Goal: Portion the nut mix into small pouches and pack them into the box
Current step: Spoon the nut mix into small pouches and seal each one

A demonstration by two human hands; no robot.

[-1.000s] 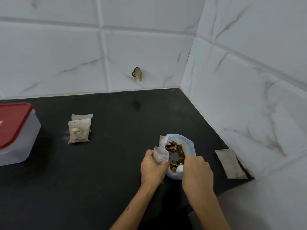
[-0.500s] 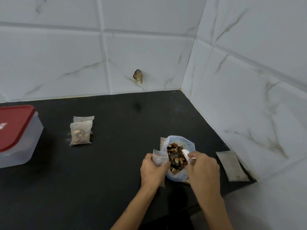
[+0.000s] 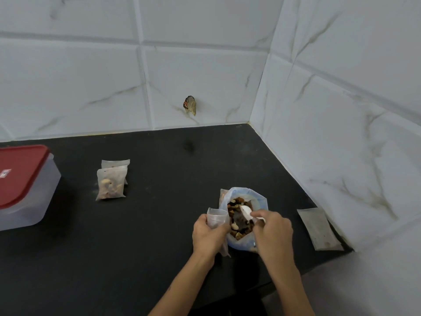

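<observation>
Beside the nut bag (image 3: 245,241), my left hand (image 3: 208,233) grips an open pouch (image 3: 216,217); my right hand (image 3: 273,231) pinches a spoon (image 3: 247,212) over the nuts (image 3: 237,224)

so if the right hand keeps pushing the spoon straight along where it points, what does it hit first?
Most likely the nut mix itself. The right hand holds the white spoon angled up-left into the open bag; past the nuts, the bag's far wall. Depth is unclear.
</observation>
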